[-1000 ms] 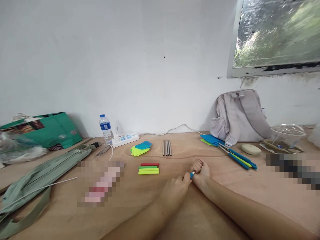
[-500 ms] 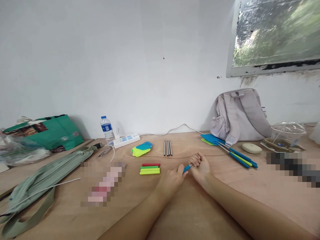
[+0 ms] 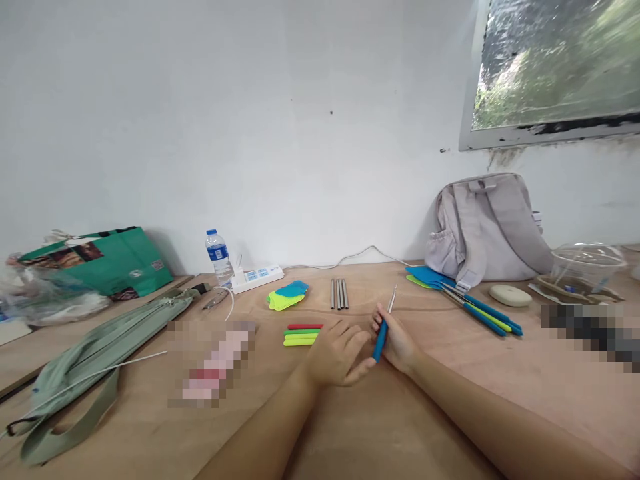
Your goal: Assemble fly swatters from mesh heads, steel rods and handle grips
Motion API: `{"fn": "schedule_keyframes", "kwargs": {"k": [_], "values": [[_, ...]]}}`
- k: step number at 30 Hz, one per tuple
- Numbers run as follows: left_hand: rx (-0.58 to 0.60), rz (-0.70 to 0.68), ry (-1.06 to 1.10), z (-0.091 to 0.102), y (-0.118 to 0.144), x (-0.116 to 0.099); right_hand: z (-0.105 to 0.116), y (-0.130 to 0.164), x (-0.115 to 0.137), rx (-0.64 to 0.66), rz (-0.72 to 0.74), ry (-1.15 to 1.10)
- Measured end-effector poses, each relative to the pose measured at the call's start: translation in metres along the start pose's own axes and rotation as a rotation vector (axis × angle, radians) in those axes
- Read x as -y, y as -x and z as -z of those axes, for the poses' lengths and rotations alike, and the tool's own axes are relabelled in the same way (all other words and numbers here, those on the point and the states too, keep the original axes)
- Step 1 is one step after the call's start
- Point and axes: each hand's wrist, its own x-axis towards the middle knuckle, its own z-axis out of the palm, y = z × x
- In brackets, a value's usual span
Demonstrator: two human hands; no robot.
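Right hand (image 3: 397, 343) gripping blue-handled tool (image 3: 381, 339)

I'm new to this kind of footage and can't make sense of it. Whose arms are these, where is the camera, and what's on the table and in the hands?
There is no machine here: the two bare arms belong to a person wearing a camera on the head, which looks forward and down, so the arms come in from the bottom edge. The right hand grips a blue-handled tool with a thin metal tip pointing away. The left hand lies open beside it, fingertips close to the handle.

On the wooden table lie coloured sticks, metal rods, a green and blue pad, more blue-handled tools, a power strip, a water bottle, a backpack against the wall, a green bag and a grey-green pouch. Blurred patches hide some things.
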Motion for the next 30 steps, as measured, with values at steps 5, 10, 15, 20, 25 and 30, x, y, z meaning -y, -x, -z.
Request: {"fn": "schedule_keyframes", "kwargs": {"k": [5,10,15,20,25,30], "values": [[-0.301,0.425,-0.098,0.003,0.023,0.053,0.015,-0.013,0.010,-0.028,0.153,0.029],[-0.495,0.912,-0.119,-0.005,0.055,0.117,0.019,-0.014,0.021,-0.067,0.329,0.095],[-0.359,0.951,-0.094,-0.019,0.069,0.150,0.023,-0.012,0.030,0.006,0.459,0.262],[-0.206,0.833,-0.054,-0.025,0.069,0.158,0.028,-0.014,0.027,0.003,0.476,0.396],[0.092,0.848,-0.101,-0.030,0.070,0.163,0.022,-0.009,0.023,0.056,0.438,0.403],[0.119,0.873,-0.115,-0.033,0.073,0.168,0.013,-0.006,0.022,0.046,0.415,0.339]]}}
